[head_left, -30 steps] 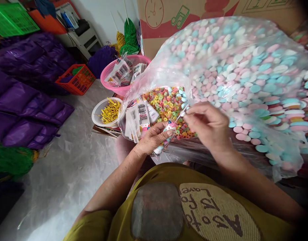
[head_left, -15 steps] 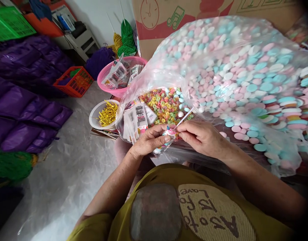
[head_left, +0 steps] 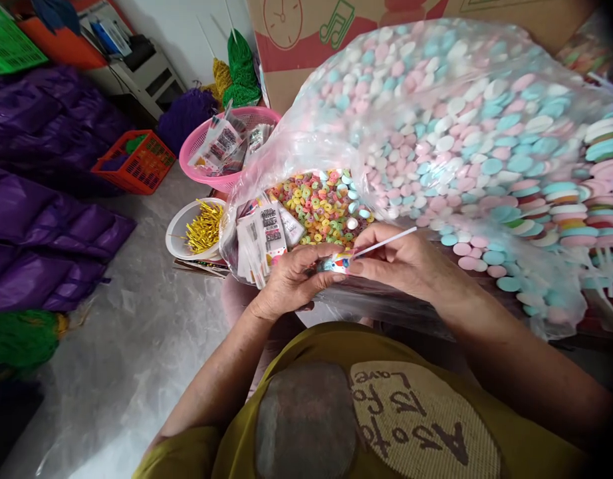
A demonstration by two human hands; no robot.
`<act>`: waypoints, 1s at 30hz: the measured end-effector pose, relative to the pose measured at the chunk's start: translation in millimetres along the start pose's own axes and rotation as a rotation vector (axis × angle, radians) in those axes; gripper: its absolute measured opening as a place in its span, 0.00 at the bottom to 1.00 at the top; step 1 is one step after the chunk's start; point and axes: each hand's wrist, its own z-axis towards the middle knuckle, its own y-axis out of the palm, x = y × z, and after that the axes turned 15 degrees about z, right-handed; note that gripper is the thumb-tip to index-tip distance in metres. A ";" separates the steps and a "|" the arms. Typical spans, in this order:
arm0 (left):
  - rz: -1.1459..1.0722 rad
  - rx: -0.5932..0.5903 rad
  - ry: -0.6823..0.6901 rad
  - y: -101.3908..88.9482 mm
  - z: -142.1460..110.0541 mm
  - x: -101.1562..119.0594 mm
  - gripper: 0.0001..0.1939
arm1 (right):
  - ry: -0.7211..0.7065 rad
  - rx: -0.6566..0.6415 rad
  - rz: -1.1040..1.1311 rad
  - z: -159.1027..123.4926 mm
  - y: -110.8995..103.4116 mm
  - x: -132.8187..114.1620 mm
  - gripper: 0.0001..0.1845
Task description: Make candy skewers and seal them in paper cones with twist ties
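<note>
White stick (head_left: 386, 241) pinched in right hand (head_left: 403, 263), tip meeting small packet (head_left: 335, 263) gripped by left hand (head_left: 286, 279).

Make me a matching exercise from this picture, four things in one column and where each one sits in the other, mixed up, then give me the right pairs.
Things:
1. gold twist ties
2. white stick
3. colourful candy rings
4. barcoded packets

Places:
A. in the pink basket
B. in the white bowl
C. in the open mouth of the clear plastic bag
D. between the fingers of the right hand

Pairs: 1-B, 2-D, 3-C, 4-A
</note>
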 end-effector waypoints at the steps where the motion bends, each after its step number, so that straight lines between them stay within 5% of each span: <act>1: 0.120 0.024 0.050 -0.6 0.4 -0.3 0.17 | 0.052 0.004 0.008 0.9 2.0 1.3 0.09; 5: 0.426 0.118 0.175 -0.1 -1.5 -4.8 0.14 | 0.181 0.146 -0.040 0.0 -1.3 6.7 0.03; 9: 0.453 0.146 0.130 4.5 -4.3 -7.3 0.15 | -0.053 0.447 -0.211 -5.1 -12.9 10.8 0.02; 14: 0.366 0.114 0.011 10.0 -2.7 -2.0 0.19 | 0.122 0.109 -0.051 -4.1 -5.2 14.9 0.08; 19: -0.141 -0.232 -0.261 13.1 -0.9 7.7 0.21 | 0.092 0.010 -0.023 0.3 3.1 13.1 0.12; 22: -0.404 -0.320 -0.379 21.5 0.5 12.5 0.17 | 0.020 0.107 -0.109 2.4 -2.1 15.5 0.11; 26: -0.542 -0.247 -0.538 32.7 1.1 16.8 0.17 | -0.093 0.331 0.082 7.4 -20.8 25.9 0.07; 30: -0.647 -0.265 -0.571 36.3 0.4 20.1 0.21 | -0.184 0.224 0.145 11.8 -34.9 25.6 0.22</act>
